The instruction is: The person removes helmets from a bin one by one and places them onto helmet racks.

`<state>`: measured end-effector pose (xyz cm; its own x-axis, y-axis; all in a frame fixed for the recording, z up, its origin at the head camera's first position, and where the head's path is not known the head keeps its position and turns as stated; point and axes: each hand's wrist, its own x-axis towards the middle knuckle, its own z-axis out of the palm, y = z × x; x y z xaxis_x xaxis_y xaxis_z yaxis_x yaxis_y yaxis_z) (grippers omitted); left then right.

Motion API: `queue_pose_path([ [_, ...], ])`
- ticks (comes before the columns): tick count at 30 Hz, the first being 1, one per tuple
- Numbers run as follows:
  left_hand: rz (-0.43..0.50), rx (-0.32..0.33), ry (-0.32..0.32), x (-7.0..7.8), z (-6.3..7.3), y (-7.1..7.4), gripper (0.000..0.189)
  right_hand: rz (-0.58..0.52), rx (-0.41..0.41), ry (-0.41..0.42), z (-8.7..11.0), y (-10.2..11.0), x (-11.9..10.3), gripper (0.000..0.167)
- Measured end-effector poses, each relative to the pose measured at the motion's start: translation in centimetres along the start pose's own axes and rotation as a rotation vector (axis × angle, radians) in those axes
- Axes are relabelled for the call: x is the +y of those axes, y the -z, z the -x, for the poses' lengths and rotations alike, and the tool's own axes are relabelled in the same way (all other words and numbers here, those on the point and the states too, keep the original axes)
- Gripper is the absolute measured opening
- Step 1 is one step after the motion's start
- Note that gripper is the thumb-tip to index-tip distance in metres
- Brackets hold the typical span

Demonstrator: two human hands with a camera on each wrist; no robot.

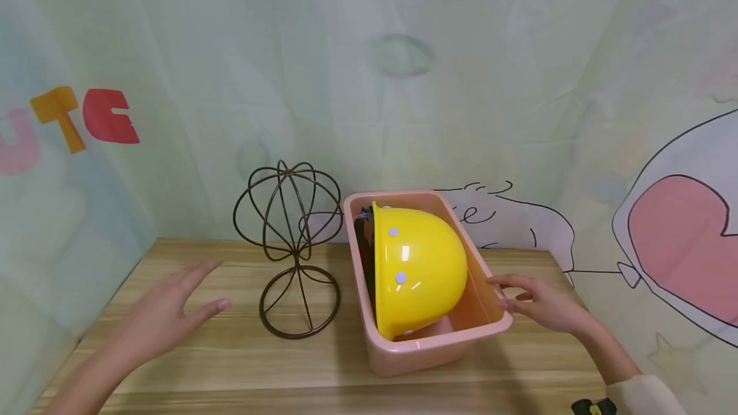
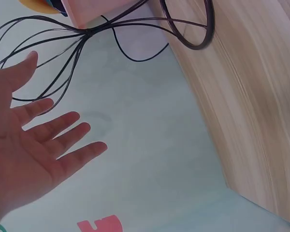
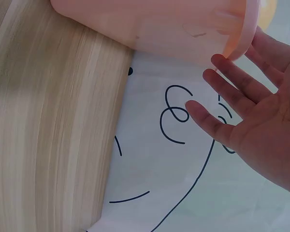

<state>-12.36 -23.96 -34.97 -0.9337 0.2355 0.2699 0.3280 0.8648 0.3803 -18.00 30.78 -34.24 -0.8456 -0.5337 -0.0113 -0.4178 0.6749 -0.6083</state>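
Note:
A yellow hard hat (image 1: pixel 423 268) lies on its side in a pink plastic bin (image 1: pixel 415 346), its open underside facing left. Its strap side is mostly hidden by the shell and the bin wall. At the bin's right rim is my right hand (image 1: pixel 542 303), thumb and forefinger touching the edge. In the right wrist view the other fingers of that hand (image 3: pixel 256 101) extend loosely beside the bin's outer wall (image 3: pixel 150 29). Left of the bin stands a dark wire stand (image 1: pixel 296 255) with a globe-shaped top and a ring base. My left hand (image 1: pixel 167 312) hovers left of it, fingers extended, holding nothing.
The bin and the stand are on a wood-grain table (image 1: pixel 190 364). Behind it hangs a pale green backdrop cloth (image 1: pixel 346 95) with printed letters and a heart balloon (image 1: pixel 680 242). A small black and yellow object (image 1: pixel 594 407) shows by the right sleeve (image 1: pixel 642 396).

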Motion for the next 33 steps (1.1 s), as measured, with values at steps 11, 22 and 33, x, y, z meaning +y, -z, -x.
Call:
queue_pose_path([
  [11, 0.049, 0.012, -0.072, 1.9, 0.2, -0.9, 0.059, -0.005, 0.008, -0.027, 0.0, -0.1, 0.3, 0.039],
  [22, 0.098, -0.01, -0.099, 3.6, -0.5, -2.1, 0.058, -0.017, 0.007, -0.018, 0.0, -0.2, 0.4, 0.04],
  [33, 0.128, -0.034, -0.117, 5.1, -1.2, -2.7, 0.057, -0.045, 0.0, -0.033, 0.0, -0.1, 0.2, 0.04],
])
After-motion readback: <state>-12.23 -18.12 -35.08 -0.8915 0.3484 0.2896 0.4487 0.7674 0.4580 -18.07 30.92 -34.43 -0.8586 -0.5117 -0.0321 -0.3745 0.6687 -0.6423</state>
